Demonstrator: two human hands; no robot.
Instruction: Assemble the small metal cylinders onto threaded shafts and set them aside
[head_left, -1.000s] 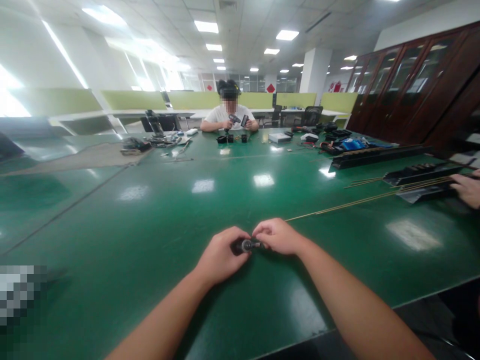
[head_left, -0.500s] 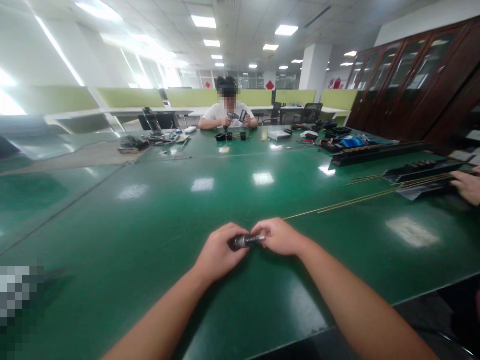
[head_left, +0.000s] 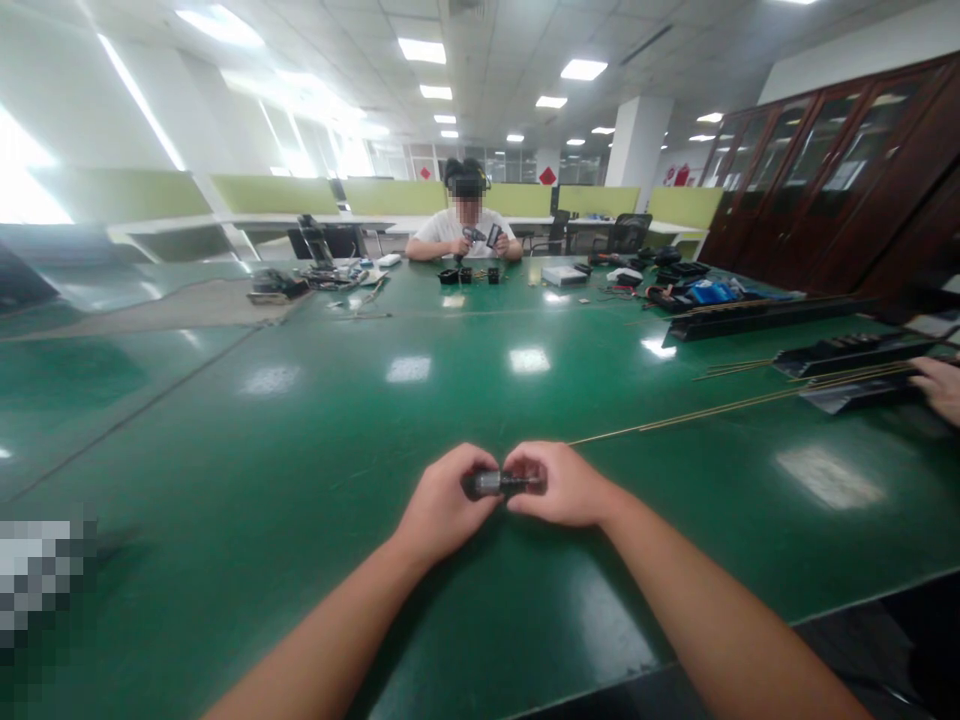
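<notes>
Just above the green table, my left hand is closed around the left end of a small cylindrical metal part, dark with a silver band. A thinner shaft reaches out of its right side. My right hand has its fingers curled round that shaft end, thumb below and fingertips above, covering most of it. The part lies level between both hands, and the left end is hidden in my left palm. Blur keeps its exact kind from showing.
Long thin brass rods run from beside my right hand to black metal channels at right, where another person's hand rests. Across the green table a co-worker holds a drill. Tools and parts lie along the far side.
My right hand has closed further over the shaft, which stuck out in plain sight before. My left hand keeps its hold. The view has tilted slightly.
</notes>
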